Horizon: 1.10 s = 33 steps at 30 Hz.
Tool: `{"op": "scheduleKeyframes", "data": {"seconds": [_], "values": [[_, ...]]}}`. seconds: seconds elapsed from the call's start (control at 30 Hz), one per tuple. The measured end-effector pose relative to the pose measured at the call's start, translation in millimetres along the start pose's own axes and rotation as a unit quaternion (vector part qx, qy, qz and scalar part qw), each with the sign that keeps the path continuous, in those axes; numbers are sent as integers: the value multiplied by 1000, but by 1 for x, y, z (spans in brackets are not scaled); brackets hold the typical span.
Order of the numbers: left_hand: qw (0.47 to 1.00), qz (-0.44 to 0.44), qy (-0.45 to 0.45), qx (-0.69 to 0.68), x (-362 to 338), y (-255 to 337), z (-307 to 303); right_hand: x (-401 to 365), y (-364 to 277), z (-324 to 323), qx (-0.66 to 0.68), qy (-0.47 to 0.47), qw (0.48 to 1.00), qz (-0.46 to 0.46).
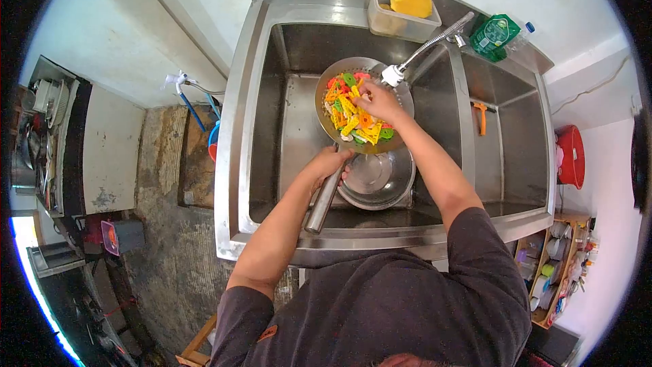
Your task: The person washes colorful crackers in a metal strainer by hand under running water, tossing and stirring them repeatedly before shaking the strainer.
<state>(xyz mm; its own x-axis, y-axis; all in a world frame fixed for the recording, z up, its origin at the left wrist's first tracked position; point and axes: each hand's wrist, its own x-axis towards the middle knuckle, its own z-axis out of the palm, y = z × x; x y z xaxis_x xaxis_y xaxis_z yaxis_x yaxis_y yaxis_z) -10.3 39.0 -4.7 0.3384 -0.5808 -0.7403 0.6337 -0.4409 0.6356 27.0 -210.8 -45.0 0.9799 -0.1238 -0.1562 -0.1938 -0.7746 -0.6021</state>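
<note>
My left hand (331, 165) is wrapped round the thick metal handle (324, 198) of a wide perforated strainer (328, 137). A heap of small, ridged pieces in yellow, orange, red and green (348, 114) fills the strainer's bowl. Over the right side of the heap is my right hand (380, 103), its fingers bent and drawn together at the pieces; what they pinch is hidden. Just below the strainer, a round metal bowl (384, 187) rests in the sink, partly covered by it. The flexible tap's white head (392, 75) hangs close above my right hand.
The steel sink (234, 163) has a second basin at right with an orange-handled tool (482, 119). On the back ledge stand a plastic tub (404, 25) with a yellow sponge (411, 0) and a green pouch (494, 36). A red bucket (570, 156) is at right.
</note>
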Motion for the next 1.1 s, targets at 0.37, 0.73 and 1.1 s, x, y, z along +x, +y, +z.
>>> {"op": "scheduleKeyframes", "data": {"seconds": [0.37,0.73,1.1], "values": [[999,4,-7,32,0,-2,3,-5,-35,14,-83,21,992,-89],[999,7,-15,33,-1,-3,8,-34,-34,6,-126,6,986,-107],[998,1,-30,50,-5,1,12,-21,7,17,-153,172,971,-66]]}}
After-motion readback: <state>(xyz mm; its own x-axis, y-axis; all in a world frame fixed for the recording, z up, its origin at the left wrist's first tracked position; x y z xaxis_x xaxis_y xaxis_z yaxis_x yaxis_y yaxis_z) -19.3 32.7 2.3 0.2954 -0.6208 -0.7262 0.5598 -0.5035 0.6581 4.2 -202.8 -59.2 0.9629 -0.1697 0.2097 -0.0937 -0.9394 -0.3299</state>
